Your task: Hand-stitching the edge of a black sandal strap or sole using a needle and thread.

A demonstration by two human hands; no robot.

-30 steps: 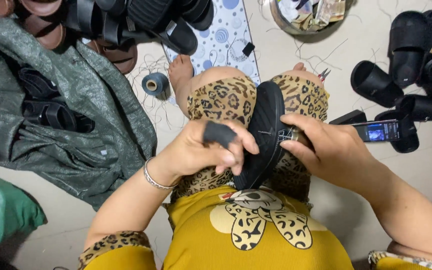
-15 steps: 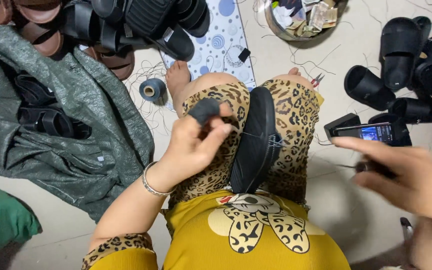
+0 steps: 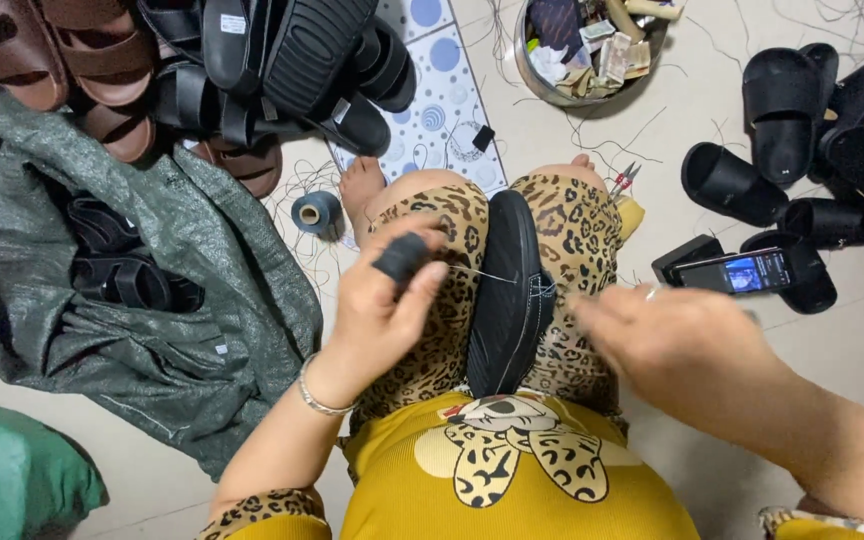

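Below, I see my left hand (image 3: 377, 310) pinching a small black pad (image 3: 402, 256) beside 1 black rubber sandal (image 3: 508, 295); my blurred right hand (image 3: 667, 335) pulls thread, fingers unclear

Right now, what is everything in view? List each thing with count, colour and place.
sole: one, black, clamped between the knees
black piece: one, in the left hand
thread: one strand, pale, from black piece to sole
spool: one, blue-grey, floor by the foot
sandals: pile, black and brown, top left
sack: one, grey-green, left, sandals inside
bowl: one, metal, top, full of scraps
slippers: several, black, right
phone: one, dark, screen lit, right
left hand: pinches black piece
right hand: blurred, beside sole
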